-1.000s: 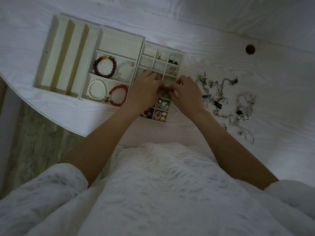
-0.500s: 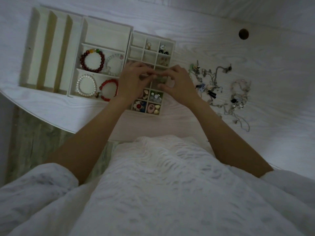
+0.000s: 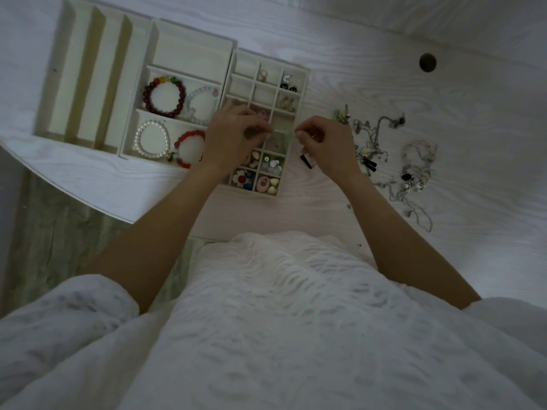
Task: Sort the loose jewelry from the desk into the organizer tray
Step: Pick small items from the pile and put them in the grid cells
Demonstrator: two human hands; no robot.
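A person in a white textured top (image 3: 281, 321) looks down at a pale wood-grain desk (image 3: 414, 99), both bare forearms reaching forward. The left hand (image 3: 233, 137) and the right hand (image 3: 325, 146) are held close together, a small gap apart, above the middle of a cream organizer tray (image 3: 306, 75) divided into many small square compartments. Both hands have their fingers curled inward with the fingertips drawn together, and a small pale greenish piece (image 3: 288, 134) sits between them at their fingertips; it is too blurred to say which hand pinches it or what it is. A small black and white item (image 3: 307, 160) shows just beneath the right hand, and whether that hand holds it cannot be told. Below the hands, nearer the person, the small compartments hold colourful earrings (image 3: 257, 180), including a flower shape and a pink oval. Beyond the hands, farther compartments hold a ring and dark studs. Left of the left hand is a tray section with larger compartments holding four bracelets: a dark red beaded bracelet (image 3: 164, 97), a pale translucent one beside it, a pearl bracelet (image 3: 152, 140), and a red bracelet (image 3: 189, 149) partly behind the left wrist. Farther left is a section of long narrow slots (image 3: 85, 78). Right of the right hand, a heap of loose jewelry (image 3: 384, 149) with tangled chains lies on the desk.
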